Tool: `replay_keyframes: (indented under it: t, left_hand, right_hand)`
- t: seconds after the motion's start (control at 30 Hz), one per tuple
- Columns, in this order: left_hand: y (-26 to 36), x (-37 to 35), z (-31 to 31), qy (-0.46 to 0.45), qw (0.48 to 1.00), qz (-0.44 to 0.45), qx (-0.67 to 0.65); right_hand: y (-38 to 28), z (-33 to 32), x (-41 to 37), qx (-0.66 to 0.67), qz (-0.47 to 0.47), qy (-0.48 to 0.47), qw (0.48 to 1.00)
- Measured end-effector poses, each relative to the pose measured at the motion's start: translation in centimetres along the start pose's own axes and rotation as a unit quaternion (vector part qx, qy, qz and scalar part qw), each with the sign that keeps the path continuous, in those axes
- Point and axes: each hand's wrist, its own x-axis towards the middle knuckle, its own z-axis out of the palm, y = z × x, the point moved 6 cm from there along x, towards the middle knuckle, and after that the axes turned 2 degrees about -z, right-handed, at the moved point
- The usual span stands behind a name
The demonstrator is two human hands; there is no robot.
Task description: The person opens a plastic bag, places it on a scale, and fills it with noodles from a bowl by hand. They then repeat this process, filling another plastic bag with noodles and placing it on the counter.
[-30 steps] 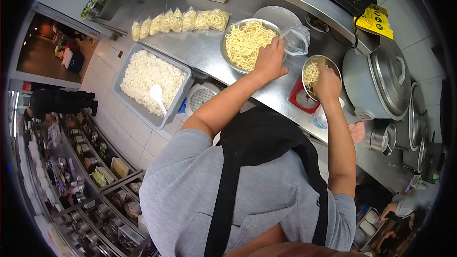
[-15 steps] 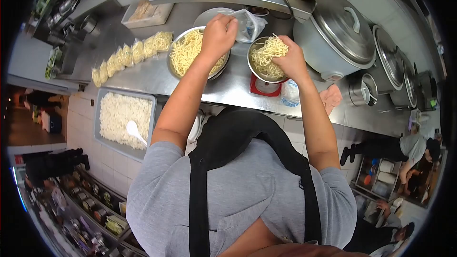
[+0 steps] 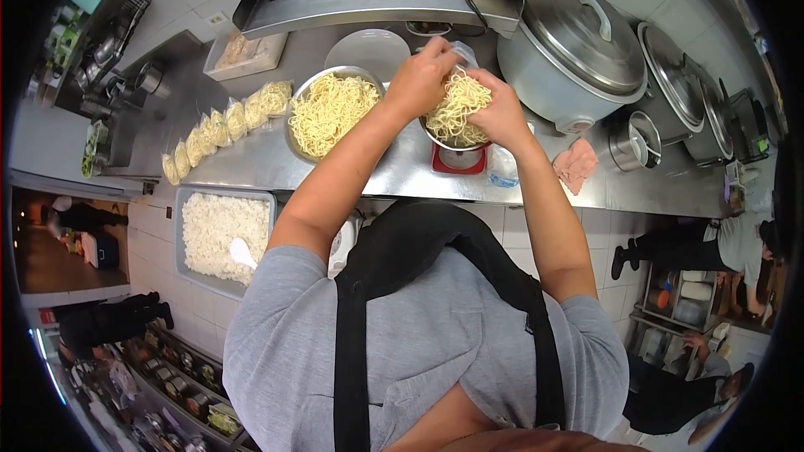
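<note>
My left hand (image 3: pixel 423 82) pinches a clear plastic bag (image 3: pixel 466 53), mostly hidden behind my fingers and the noodles. Wrapped round a clump of yellow noodles (image 3: pixel 461 107), my right hand (image 3: pixel 502 114) holds it right by the bag. Below the clump is a small metal bowl (image 3: pixel 481 146) on a red kitchen scale (image 3: pixel 459 161). A larger metal bowl (image 3: pixel 295 136) heaped with noodles stands to the left, under my left forearm. Further left, several bagged noodle portions (image 3: pixel 219 128) lie in a row.
A grey plate (image 3: pixel 368 48) lies behind the large bowl. On the right stand a big lidded cooker (image 3: pixel 553 75), a pink cloth (image 3: pixel 575 166) and a metal pot (image 3: pixel 624 149). A tub of rice (image 3: pixel 222 234) sits below the counter edge. Other people are at both sides.
My right hand has lifted the noodle clump up out of the small bowl. My left hand has moved right with the bag, and the two hands are now close together.
</note>
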Motion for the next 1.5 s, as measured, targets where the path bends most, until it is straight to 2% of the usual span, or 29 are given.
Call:
replay_keyframes:
  t: [0.13,0.2,0.33,0.4,0.43,0.5,0.63,0.73,0.83,0.9,0.93,1.0,1.03,1.07,1.13,1.2,1.27,1.3,1.33,1.4,1.43,1.47,1.5]
  left_hand:
    - [0.3,-0.8,-0.5,-0.023,0.998,0.048,-0.037]
    - [0.6,-1.2,-1.5,-0.001,0.996,0.014,-0.093]
    - [1.5,-2.1,-1.9,-0.007,0.993,-0.051,-0.103]
    - [2.2,-2.3,-2.2,0.050,0.997,0.021,-0.060]
    - [2.4,-2.6,-1.8,0.050,0.997,0.019,-0.059]
    - [1.8,-3.6,-2.0,0.123,0.986,-0.098,-0.056]
    - [0.8,-4.7,-0.8,0.086,0.991,-0.100,-0.025]
    - [2.2,-5.1,-0.6,0.030,0.992,-0.103,-0.067]
    - [3.2,-5.4,-0.6,-0.005,0.996,-0.051,-0.077]
    - [2.8,-5.9,-0.5,-0.007,0.996,-0.043,-0.082]
    - [2.5,-6.2,-0.5,-0.006,0.996,-0.036,-0.085]
    - [1.7,-6.6,-0.1,-0.023,0.993,-0.059,-0.100]
    - [1.3,-6.8,0.1,-0.026,0.991,-0.075,-0.111]
    - [1.1,-6.9,0.1,-0.028,0.988,-0.090,-0.122]
    - [1.2,-7.1,0.3,-0.028,0.987,-0.098,-0.124]
    - [1.4,-7.2,0.3,-0.027,0.985,-0.109,-0.127]
    - [1.4,-7.3,0.6,-0.034,0.980,-0.140,-0.141]
    - [1.4,-7.3,1.0,-0.034,0.979,-0.142,-0.141]
    - [1.5,-7.4,1.5,-0.024,0.978,-0.127,-0.165]
    - [1.1,-7.1,2.1,-0.018,0.974,-0.118,-0.191]
    - [0.2,-7.5,2.8,-0.024,0.954,-0.166,-0.249]
    - [-0.1,-8.5,3.6,-0.036,0.928,-0.209,-0.306]
    - [-0.5,-8.6,3.5,-0.053,0.919,-0.230,-0.315]
  right_hand:
    - [1.6,0.6,0.1,0.026,0.043,0.005,0.999]
    - [1.8,1.1,0.2,0.021,0.039,0.011,0.999]
    - [1.8,2.0,0.7,0.014,0.034,0.009,0.999]
    - [2.1,2.2,1.0,-0.001,0.052,0.050,0.997]
    - [2.2,2.5,1.1,-0.001,0.052,0.048,0.997]
    - [2.1,2.7,1.3,-0.032,0.042,0.067,0.996]
    - [3.1,3.1,1.2,-0.076,0.090,0.040,0.992]
    - [4.1,3.2,1.0,-0.109,0.101,0.065,0.987]
    - [3.9,3.2,0.6,-0.064,0.113,0.052,0.990]
    - [4.4,3.1,0.3,0.039,0.154,0.059,0.985]
    - [4.4,2.9,0.3,0.038,0.155,0.061,0.985]
    - [5.2,3.5,-0.3,0.292,0.227,0.080,0.926]
    - [6.3,3.7,-0.3,0.342,0.244,0.087,0.903]
    - [6.4,3.4,-0.3,0.343,0.244,0.087,0.903]
    - [6.8,3.6,-0.6,0.460,0.290,0.078,0.836]
    - [7.1,3.5,-0.6,0.463,0.299,0.075,0.831]
    - [7.2,3.8,-0.8,0.526,0.313,0.080,0.787]
    - [7.2,4.1,-0.9,0.528,0.312,0.094,0.784]
    - [7.1,4.7,-0.8,0.527,0.314,0.094,0.784]
    - [7.1,4.3,-0.5,0.355,0.292,0.146,0.876]
    - [6.9,3.5,-0.9,0.245,0.286,0.127,0.918]
    - [5.1,3.2,-0.7,0.220,0.304,0.104,0.921]
    - [6.3,3.6,-0.4,0.233,0.288,0.103,0.923]
